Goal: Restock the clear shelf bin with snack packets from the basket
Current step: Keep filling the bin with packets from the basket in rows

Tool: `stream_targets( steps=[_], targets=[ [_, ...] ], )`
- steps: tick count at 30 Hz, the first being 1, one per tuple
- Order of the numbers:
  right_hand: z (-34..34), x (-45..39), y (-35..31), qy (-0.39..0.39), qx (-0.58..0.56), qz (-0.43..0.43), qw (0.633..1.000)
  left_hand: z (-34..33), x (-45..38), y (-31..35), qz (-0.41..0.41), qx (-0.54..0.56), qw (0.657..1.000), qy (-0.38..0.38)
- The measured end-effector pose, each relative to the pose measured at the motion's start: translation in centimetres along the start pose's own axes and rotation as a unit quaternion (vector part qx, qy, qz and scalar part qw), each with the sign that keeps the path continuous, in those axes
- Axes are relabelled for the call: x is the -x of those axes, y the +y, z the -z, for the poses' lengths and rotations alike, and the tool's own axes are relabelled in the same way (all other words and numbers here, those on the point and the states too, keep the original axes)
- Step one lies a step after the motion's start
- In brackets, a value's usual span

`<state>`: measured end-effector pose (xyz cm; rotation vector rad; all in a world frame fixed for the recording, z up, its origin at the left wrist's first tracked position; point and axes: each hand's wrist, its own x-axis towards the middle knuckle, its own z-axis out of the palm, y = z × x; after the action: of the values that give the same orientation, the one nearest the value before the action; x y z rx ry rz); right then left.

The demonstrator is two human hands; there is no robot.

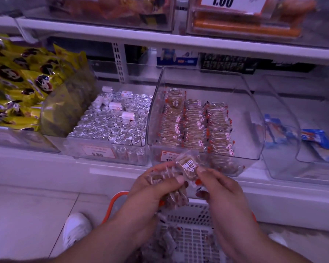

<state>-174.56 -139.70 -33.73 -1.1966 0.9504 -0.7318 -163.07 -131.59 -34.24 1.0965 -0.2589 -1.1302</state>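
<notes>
Head view: both hands raised above the basket (194, 234), left hand (150, 192) curled around a bunch of snack packets (171, 194), right hand (218, 188) pinching one packet (188, 167).

The left hand (150, 188) grips a bunch of clear-wrapped brown snack packets (171, 196), while the right hand (217, 186) pinches one brown packet with white lettering (188, 168) at its fingertips. Just beyond the fingers stands the clear plastic shelf bin (251, 114), its packets in rows. Below the wrists sits a white lattice basket with orange handles (194, 234).

Clear bin (251, 118) right side free beside packet rows (196, 122)
</notes>
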Motion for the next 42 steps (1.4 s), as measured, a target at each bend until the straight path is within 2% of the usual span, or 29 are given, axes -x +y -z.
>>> stream_targets(
  steps=[2,4,7,9,12,15,18,20,23,26,29,32,34,36,38,42],
  targets=[
    [0.4,-0.2,-0.4,-0.059,-0.055,-0.072,0.994,0.2,0.0,0.4,-0.04,-0.012,0.999,0.017],
    [0.5,0.0,-0.5,-0.101,-0.059,-0.111,0.987,0.1,0.2,0.8,-0.07,-0.026,0.997,0.001],
    [0.5,0.3,-0.6,-0.094,0.02,-0.076,0.992,0.0,0.4,0.9,-0.085,-0.041,0.995,-0.029],
    [0.4,0.3,-1.0,-0.123,-0.011,-0.076,0.99,0.0,0.3,0.8,-0.083,-0.033,0.995,-0.04],
    [0.7,-0.1,-1.9,-0.219,-0.128,-0.164,0.953,-0.1,0.1,0.5,-0.078,-0.039,0.994,-0.069],
    [1.2,-0.6,-2.1,-0.277,-0.178,-0.224,0.917,-0.4,0.0,-0.2,-0.101,-0.12,0.984,-0.082],
    [1.3,-0.6,-1.9,-0.314,-0.202,-0.224,0.9,-0.7,-0.3,-0.4,-0.151,-0.203,0.966,-0.057],
    [1.0,-0.2,-1.6,-0.33,-0.21,-0.224,0.893,-0.8,-0.5,-0.6,-0.18,-0.227,0.957,-0.013],
    [0.4,0.3,-1.2,-0.322,-0.203,-0.224,0.897,-0.8,-0.7,-1.0,-0.223,-0.243,0.942,0.056],
    [-0.1,0.7,-0.9,-0.297,-0.223,-0.211,0.904,-1.0,-0.8,-1.2,-0.233,-0.242,0.937,0.09],
    [-0.3,1.0,-0.7,-0.263,-0.236,-0.19,0.916,-1.1,-0.6,-0.7,-0.214,-0.262,0.936,0.094],
    [0.1,0.9,-0.9,-0.238,-0.251,-0.196,0.918,-1.3,-0.3,-0.2,-0.146,-0.264,0.952,0.053],
    [0.4,0.7,-1.0,-0.239,-0.263,-0.201,0.913,-1.9,-0.3,0.5,-0.072,-0.203,0.976,0.014],
    [0.8,0.4,-1.0,-0.242,-0.284,-0.201,0.906,-2.2,-0.4,1.6,-0.005,-0.099,0.995,-0.016],
    [0.9,0.1,-1.0,-0.248,-0.304,-0.193,0.899,-1.6,-0.6,2.3,0.019,-0.033,0.999,-0.039],
    [0.9,0.2,-0.8,-0.255,-0.327,-0.168,0.894,-0.5,-0.7,2.5,0.027,-0.011,0.999,-0.032]
  ],
)
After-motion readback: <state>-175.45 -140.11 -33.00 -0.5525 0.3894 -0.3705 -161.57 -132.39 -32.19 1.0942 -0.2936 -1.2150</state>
